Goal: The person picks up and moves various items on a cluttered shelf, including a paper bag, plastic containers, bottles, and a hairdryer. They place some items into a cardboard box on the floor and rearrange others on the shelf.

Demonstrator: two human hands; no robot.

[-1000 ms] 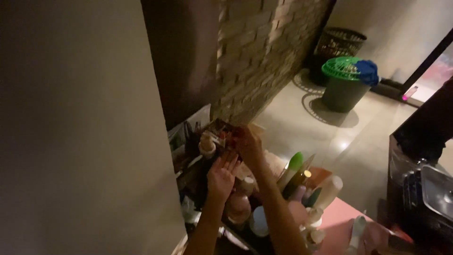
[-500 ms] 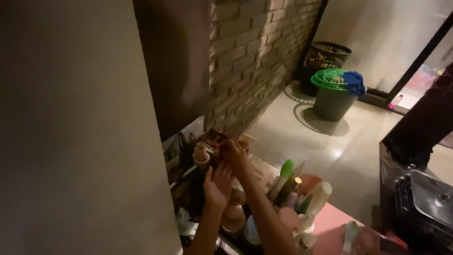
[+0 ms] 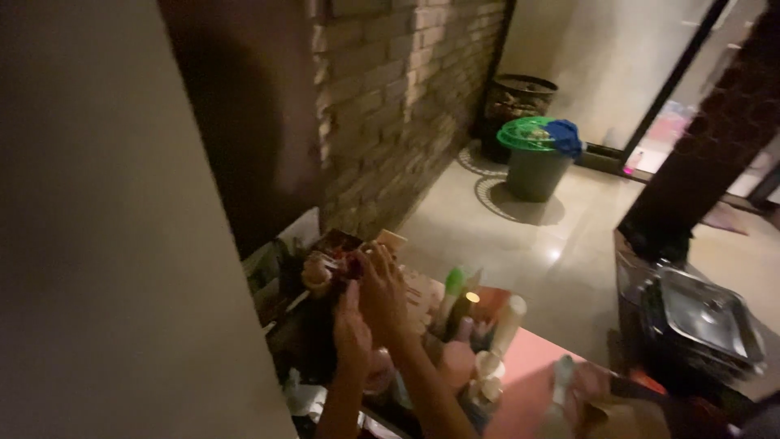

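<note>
Our right hand (image 3: 380, 284) pinches a small reddish item (image 3: 355, 266) at the far end of the crowded shelf (image 3: 284, 325), just beside a pale round-topped jar (image 3: 315, 272); our left hand (image 3: 351, 329) hovers beneath with the palm loose, gripping nothing. The dim, blurred view lets us only guess, but the item looks light and perhaps crinkly, best held by its edges with fingertips. Nearer us stand a green-capped bottle (image 3: 452, 284), a white tube (image 3: 509, 321) and a pink bottle (image 3: 457, 362), their labels unreadable. A grey bin (image 3: 532, 172) with a green lattice lid sits by the brick wall (image 3: 390, 106).
</note>
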